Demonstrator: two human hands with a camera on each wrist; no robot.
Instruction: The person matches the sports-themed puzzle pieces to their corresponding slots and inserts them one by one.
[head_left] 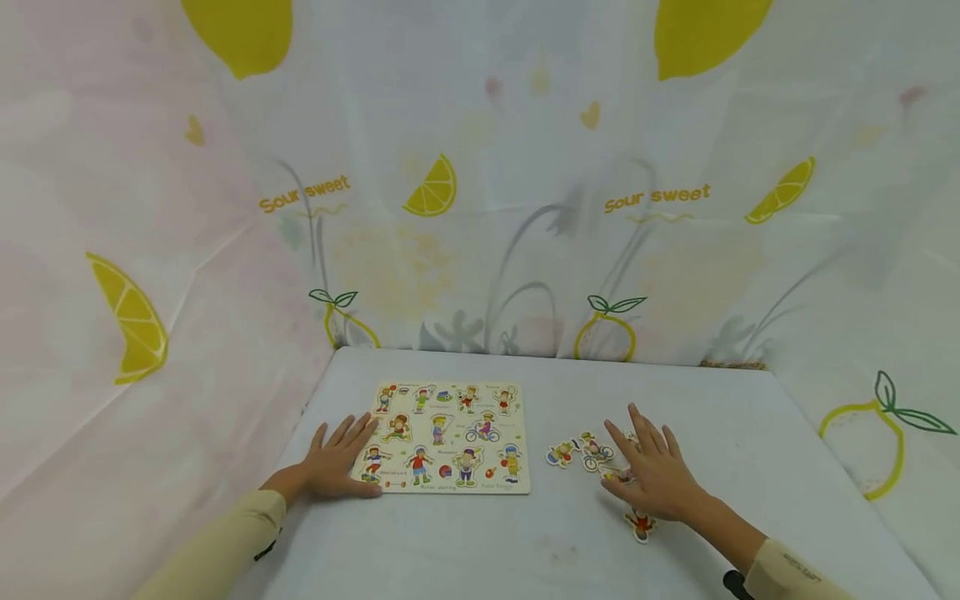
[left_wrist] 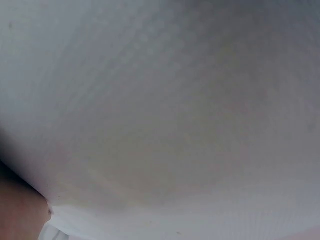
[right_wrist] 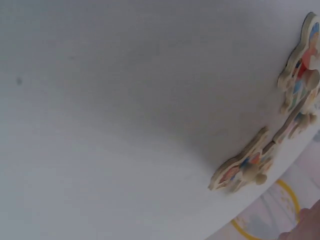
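We are resting our left hand (head_left: 333, 461), fingers spread, at the puzzle board (head_left: 459, 443) toward the table's (head_left: 480, 542) left edge, and holding our right hand (head_left: 660, 475), fingers wide, over loose puzzle pieces (head_left: 597, 451) (pinching their knobs (right_wrist: 311, 79) probably works best).

Back wall (head_left: 480, 250), left wall (head_left: 67, 200) and right wall (head_left: 915, 275): pale printed sheeting, visibly creased, pinkish at left. Print comprises yellow lemon slices (head_left: 433, 187), orange "Sour sweet" lettering (head_left: 657, 198), outlined lemons with green leaves and grey plant stems. Counter (head_left: 450, 550): white surface, faint marks near the front. Brownish strip (head_left: 733, 365) showing at the rear edge, right side. Lighting: soft, rather dim, shadows faint.
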